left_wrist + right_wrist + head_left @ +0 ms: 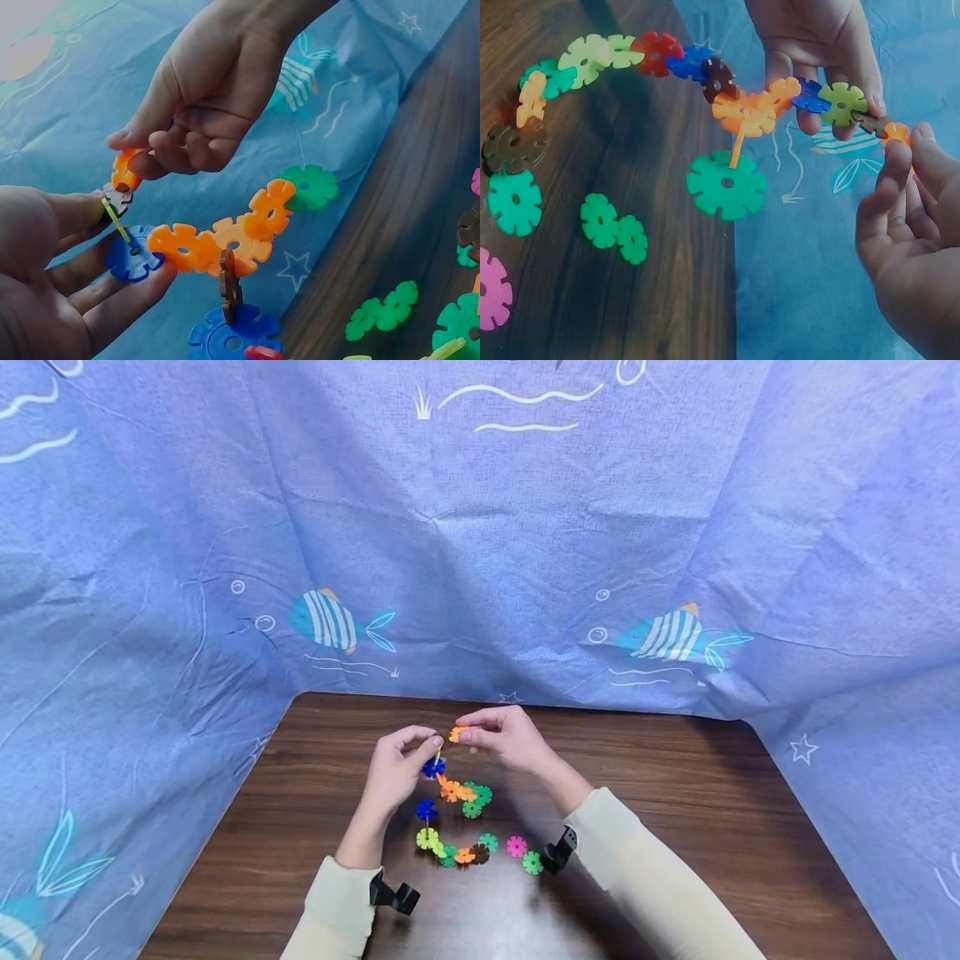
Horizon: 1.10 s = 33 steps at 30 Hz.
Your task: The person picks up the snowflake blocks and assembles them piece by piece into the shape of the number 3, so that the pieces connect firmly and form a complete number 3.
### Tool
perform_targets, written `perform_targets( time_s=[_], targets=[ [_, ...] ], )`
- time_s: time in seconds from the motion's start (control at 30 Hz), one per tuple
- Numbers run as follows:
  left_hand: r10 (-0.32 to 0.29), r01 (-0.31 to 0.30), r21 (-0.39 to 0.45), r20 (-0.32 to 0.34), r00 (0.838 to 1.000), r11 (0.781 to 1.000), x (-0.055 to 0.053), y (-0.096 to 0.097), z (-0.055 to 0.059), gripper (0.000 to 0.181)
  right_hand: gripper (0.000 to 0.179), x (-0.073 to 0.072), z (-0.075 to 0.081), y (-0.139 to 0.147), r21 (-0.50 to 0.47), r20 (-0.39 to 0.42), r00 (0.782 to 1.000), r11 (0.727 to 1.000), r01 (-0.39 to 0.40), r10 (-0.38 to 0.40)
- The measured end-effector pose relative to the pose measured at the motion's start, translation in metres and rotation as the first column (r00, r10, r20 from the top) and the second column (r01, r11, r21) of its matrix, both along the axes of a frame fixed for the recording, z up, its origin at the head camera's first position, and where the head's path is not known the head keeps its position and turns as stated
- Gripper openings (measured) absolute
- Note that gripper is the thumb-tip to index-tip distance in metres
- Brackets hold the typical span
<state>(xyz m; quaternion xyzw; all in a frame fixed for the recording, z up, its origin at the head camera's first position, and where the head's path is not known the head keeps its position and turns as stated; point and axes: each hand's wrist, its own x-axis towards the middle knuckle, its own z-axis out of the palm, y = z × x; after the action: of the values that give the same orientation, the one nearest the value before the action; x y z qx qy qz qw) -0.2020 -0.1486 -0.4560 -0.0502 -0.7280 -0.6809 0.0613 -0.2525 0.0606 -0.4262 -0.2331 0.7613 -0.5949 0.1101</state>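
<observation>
A chain of notched plastic snowflake discs (656, 54) in several colours hangs and curves down from my hands. My left hand (392, 770) holds the chain near its upper end, thumb by a brown disc (872, 124) and fingers behind a yellow-green disc (844, 103) and a blue disc (810, 96). With thumb and fingertips, my right hand (506, 739) pinches an orange disc (896, 133) whose edge meets the brown one. Farther along, an orange pair (234, 241) bears a green disc (726, 186) as a side branch.
Two joined green discs (615, 229) lie apart on the brown wooden table (637, 827). A pink disc (516, 847) and a light green disc (532, 862) lie to the right of the chain's lower end. Blue fish-print cloth (480, 568) surrounds the table's far side and both sides.
</observation>
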Motion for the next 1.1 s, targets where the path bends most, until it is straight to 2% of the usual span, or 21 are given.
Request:
perform_targets(
  time_s=[0.2, 0.3, 0.53, 0.63, 0.73, 0.8, 1.0, 1.1],
  targets=[
    [0.066, -0.068, -0.049, -0.046, 0.997, 0.996, -0.001, 0.007, -0.002, 0.018, 0.028, 0.001, -0.006, -0.002, -0.083, 0.046, 0.999, 0.996, -0.018, 0.022],
    [0.076, -0.081, -0.071, -0.072, 0.994, 0.994, -0.001, 0.009, -0.003, 0.017, 0.027, 0.002, -0.009, -0.002, -0.094, 0.047, 0.999, 0.996, -0.005, 0.009],
    [0.007, -0.007, 0.006, 0.004, 1.0, 1.0, -0.002, 0.005, -0.006, 0.017, 0.029, -0.001, -0.016, 0.004, -0.054, 0.03, 0.999, 0.998, -0.012, 0.014],
    [-0.015, 0.015, 0.032, 0.007, 1.0, 0.999, -0.004, -0.001, -0.005, 0.019, 0.028, -0.004, -0.022, 0.012, -0.042, 0.027, 0.999, 0.999, 0.023, -0.022],
    [-0.04, 0.04, 0.031, 0.008, 0.999, 0.999, -0.006, -0.011, -0.004, 0.02, 0.022, -0.007, -0.033, 0.021, 0.003, -0.001, 0.998, 0.998, 0.069, -0.069],
    [-0.065, 0.065, 0.017, 0.022, 0.998, 0.998, -0.006, -0.019, -0.003, 0.02, 0.019, -0.008, -0.044, 0.027, 0.073, -0.031, 0.996, 0.994, 0.087, -0.085],
    [-0.145, 0.147, -0.04, 0.059, 0.988, 0.988, -0.005, -0.031, -0.003, 0.023, 0.019, -0.005, -0.079, 0.033, 0.268, -0.084, 0.996, 0.962, 0.047, -0.026],
    [-0.153, 0.157, -0.049, 0.069, 0.986, 0.986, -0.005, -0.029, -0.004, 0.023, 0.016, -0.002, -0.093, 0.03, 0.322, -0.107, 0.994, 0.946, 0.033, 0.002]
  ],
)
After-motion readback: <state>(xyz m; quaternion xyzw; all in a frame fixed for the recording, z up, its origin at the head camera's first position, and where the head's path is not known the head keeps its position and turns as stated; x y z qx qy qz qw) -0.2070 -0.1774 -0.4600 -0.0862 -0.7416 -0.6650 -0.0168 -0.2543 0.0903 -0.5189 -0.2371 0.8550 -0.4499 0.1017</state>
